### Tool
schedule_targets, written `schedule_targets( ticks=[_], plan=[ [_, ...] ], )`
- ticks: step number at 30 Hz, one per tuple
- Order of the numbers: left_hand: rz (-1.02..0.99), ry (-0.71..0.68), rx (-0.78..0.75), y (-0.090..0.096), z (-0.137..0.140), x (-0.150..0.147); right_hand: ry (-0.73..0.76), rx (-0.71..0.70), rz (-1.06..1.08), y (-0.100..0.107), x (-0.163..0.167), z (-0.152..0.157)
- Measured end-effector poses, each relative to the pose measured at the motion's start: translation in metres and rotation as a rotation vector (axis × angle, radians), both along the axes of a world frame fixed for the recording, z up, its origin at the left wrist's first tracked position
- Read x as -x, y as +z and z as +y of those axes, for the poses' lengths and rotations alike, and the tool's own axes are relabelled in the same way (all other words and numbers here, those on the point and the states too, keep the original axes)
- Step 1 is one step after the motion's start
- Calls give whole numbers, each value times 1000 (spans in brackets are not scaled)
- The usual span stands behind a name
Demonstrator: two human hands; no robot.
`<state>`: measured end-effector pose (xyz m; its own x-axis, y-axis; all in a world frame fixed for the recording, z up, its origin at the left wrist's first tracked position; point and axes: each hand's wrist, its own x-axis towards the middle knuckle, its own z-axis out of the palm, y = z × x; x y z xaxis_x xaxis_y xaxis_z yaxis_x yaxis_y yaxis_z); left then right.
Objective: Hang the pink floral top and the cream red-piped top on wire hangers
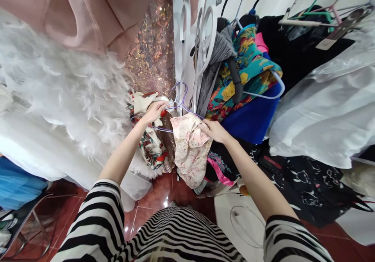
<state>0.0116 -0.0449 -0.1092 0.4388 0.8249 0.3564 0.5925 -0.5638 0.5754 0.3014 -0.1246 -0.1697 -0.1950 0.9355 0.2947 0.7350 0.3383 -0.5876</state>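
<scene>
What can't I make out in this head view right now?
Head view:
- Hanger: right end hidden by the pink floral garment and right hand.
- Blue tulle: cut off by the left edge.
- Pink cloth: cut off by the top edge.
- White skirt: cut off by the right edge.

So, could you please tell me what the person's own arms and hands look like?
The left sleeve and right sleeve have black-and-white stripes, matching the top, and leave the forearms bare. The left hand and right hand wear no gloves; no watch or bracelet shows.
</scene>
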Motion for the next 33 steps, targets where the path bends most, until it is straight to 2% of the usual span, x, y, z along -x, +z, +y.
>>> schedule_targets(
  ticks=[3,6,10,13,19,22,26,28,33],
  plan=[
    [-9,1,0,0,-1,0,24,-69,90,-8,1,-12],
    [-34,-12,2,-2,0,-1,1,-54,214,-10,-6,-14],
    [-60,-21,4,-5,2,-1,-48,6,357,-7,-24,-1],
    [-75,-21,21,-6,4,-1,-108,32,336,-5,-40,15],
    [-67,-18,44,-5,4,-2,33,117,176,-11,-54,27],
    [-73,-9,39,-5,4,-3,74,198,223,-14,-55,22],
    [-67,-23,29,-5,2,-4,87,302,389,-8,-47,17],
    [-70,-23,26,-6,1,-5,107,294,338,-2,-34,13],
    [-78,-14,11,-6,1,-5,-20,14,-93,14,10,4]
  ],
)
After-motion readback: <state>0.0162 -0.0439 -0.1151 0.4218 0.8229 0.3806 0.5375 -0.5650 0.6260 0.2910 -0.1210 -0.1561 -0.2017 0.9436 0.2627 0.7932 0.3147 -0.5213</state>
